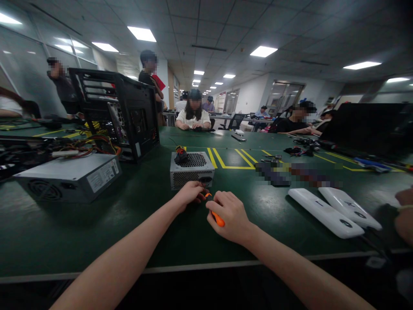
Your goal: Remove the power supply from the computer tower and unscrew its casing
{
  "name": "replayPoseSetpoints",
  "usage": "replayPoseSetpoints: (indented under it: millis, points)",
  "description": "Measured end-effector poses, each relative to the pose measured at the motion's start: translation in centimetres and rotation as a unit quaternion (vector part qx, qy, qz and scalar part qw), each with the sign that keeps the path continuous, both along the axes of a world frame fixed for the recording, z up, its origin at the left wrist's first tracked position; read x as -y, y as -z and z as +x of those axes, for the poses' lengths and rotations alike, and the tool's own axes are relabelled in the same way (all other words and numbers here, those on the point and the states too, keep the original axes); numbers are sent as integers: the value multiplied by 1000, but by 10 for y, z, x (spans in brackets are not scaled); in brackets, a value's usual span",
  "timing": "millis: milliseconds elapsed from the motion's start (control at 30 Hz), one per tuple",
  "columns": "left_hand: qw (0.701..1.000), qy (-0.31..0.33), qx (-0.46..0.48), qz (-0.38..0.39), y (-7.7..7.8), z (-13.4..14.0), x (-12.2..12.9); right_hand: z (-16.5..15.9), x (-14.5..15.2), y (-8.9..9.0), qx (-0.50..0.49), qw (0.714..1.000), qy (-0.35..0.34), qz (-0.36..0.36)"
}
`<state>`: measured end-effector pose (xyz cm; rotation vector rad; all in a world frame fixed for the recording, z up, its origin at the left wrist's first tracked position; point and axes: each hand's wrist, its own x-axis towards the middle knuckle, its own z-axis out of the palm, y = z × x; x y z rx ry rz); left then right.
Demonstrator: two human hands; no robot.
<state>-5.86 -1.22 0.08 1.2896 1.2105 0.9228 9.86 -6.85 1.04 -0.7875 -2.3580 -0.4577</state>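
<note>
My right hand [230,213] is wrapped around the orange and black handle of a screwdriver [218,218]. Its shaft points up and left, toward the fingers of my left hand [190,193]. Those fingers are curled together in a pinch just in front of a grey computer power supply [180,177]; whatever they hold is too small or hidden to make out. The power supply rests on the green table [129,241], vented top up and socket side toward me. A tied black bundle of cables [181,156] lies on top of it.
To the left stand a larger power supply [87,174] with loose cables and an open black computer case [142,116]. Two white devices [325,213] lie to the right, near another person's hand [405,215]. A person [193,114] sits across the table.
</note>
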Motion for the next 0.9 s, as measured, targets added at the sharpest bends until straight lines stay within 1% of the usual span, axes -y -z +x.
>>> replayPoseSetpoints:
  millis: [133,233,300,533,767,900]
  points:
    - [1000,-6,15,0,0,1,0,-3,2,-1,20,1000,3,-6]
    - [1000,-14,13,-1,1,1,0,-4,2,0,-1,1000,14,-21]
    - [1000,-16,10,-2,1,1,-1,-4,1,1,-7,999,10,-30]
    - [1000,-14,7,8,2,2,-2,-1,1,0,40,999,-5,-12]
    - [1000,-10,2,18,2,1,-2,-2,2,0,-9,1000,14,-18]
    - [1000,-6,-4,16,1,1,-1,-2,2,0,-8,1000,3,-10]
